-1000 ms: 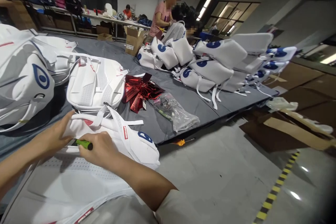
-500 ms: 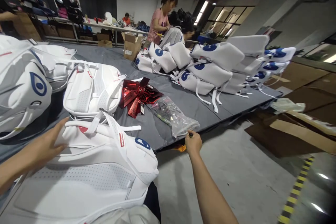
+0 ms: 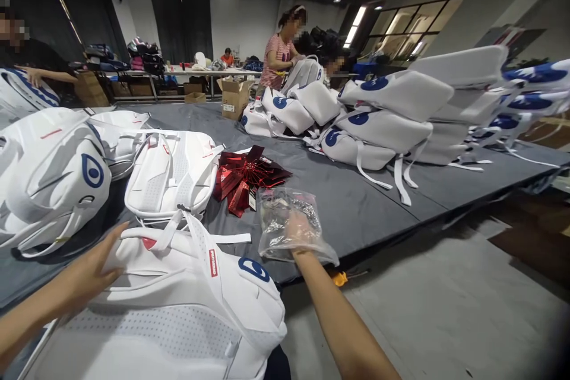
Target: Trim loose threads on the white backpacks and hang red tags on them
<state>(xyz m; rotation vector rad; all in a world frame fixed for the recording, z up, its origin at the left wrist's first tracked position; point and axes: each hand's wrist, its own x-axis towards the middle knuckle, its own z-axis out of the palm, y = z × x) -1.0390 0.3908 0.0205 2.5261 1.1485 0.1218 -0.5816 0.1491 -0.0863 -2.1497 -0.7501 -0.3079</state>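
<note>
A white backpack [image 3: 178,303] with a blue eye-shaped logo and a red label lies close in front of me. My left hand [image 3: 91,267] rests at its upper left edge, thumb and fingers spread apart. My right hand [image 3: 299,228] is inside a clear plastic bag [image 3: 271,243] at the table's near edge. Through the plastic its fingers are blurred, and what they touch cannot be made out. Just behind the bag lies a fanned bunch of shiny red tags [image 3: 243,175] with strings gathered at the middle.
More white backpacks [image 3: 171,172] stand at left, and a stack of them [image 3: 392,124] fills the right. They sit on a grey-covered table [image 3: 356,214]. A co-worker [image 3: 278,59] handles a backpack beyond a cardboard box [image 3: 234,98]; another person [image 3: 40,62] is far left.
My right hand, earlier at the bag's near end with a small dark thing at its fingers, has moved forward and left into the bag. The bag has opened out wider. My left hand stays on the backpack.
</note>
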